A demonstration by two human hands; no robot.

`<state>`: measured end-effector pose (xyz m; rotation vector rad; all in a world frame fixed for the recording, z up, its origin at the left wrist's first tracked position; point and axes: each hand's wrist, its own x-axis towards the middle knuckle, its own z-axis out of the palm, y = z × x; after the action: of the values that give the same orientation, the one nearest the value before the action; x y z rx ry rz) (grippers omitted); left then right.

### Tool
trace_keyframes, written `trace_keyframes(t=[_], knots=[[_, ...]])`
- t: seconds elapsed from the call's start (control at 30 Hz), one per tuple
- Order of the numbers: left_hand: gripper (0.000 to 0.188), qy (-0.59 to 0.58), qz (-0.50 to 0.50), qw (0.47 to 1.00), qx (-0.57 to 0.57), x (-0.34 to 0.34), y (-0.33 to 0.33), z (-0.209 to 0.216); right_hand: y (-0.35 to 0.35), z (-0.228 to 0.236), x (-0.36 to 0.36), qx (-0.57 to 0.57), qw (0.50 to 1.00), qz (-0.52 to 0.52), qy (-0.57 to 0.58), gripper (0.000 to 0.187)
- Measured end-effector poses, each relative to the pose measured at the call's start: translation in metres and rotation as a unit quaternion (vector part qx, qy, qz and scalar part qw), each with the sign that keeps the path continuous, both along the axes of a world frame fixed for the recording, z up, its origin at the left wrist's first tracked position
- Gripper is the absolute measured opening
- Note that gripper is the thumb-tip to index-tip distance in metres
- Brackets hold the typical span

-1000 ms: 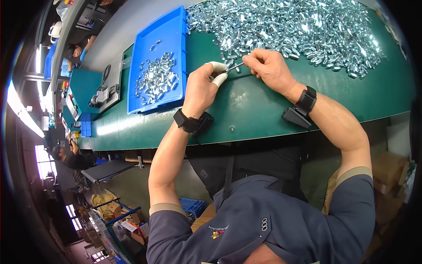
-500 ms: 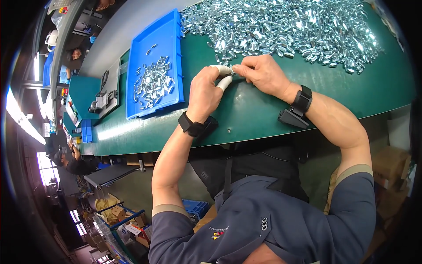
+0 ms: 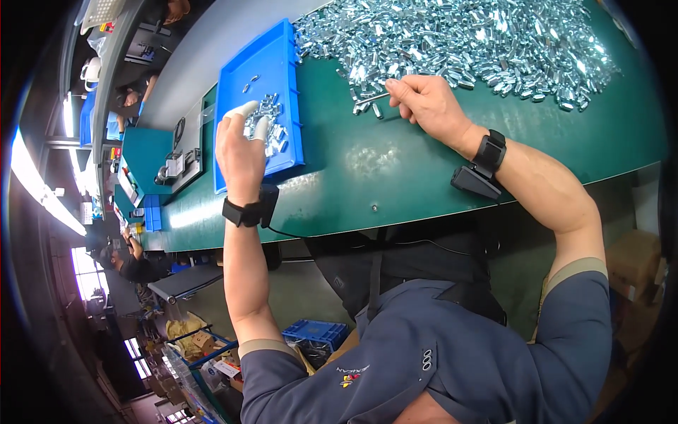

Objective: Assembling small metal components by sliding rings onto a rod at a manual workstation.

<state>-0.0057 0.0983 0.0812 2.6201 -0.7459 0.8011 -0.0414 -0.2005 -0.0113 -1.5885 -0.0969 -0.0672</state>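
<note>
My left hand [image 3: 241, 157], white covers on its thumb and index finger, hangs over the blue tray [image 3: 270, 56]. Its fingers are apart and I see nothing held between them. Small shiny metal pieces [image 3: 271, 107] lie in the tray below, partly hidden by that hand. My right hand [image 3: 432, 107] is closed in a pinch on a thin metal rod [image 3: 374, 97], which points left just above the green table [image 3: 339, 191]. A loose metal piece [image 3: 377, 111] rests under the rod, at the near edge of the big pile.
A wide pile of shiny metal pieces [image 3: 459, 49] covers the far part of the table. Left of the tray stands a small device on a metal plate [image 3: 182, 159]. A small blue bin [image 3: 152, 212] sits farther left. Other people are in the left background.
My left hand has moved left from beside my right hand to over the tray, and its fingers have parted. My right hand stays near the pile, its rod now in plain view.
</note>
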Motion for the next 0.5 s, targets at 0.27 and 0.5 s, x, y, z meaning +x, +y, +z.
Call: trace_keyframes(t=[0.27, 0.5], knots=[[0.028, 0.139, -0.114, 0.98, 0.09, -0.002, -0.069, -0.052, 0.003, -0.003, -0.001, 0.01, 1.0, 0.006, 0.005, 0.044], [0.023, 0.208, -0.1, 0.965, 0.126, -0.006, -0.062, -0.043, -0.002, 0.002, -0.001, -0.005, 1.0, 0.008, -0.013, 0.043]])
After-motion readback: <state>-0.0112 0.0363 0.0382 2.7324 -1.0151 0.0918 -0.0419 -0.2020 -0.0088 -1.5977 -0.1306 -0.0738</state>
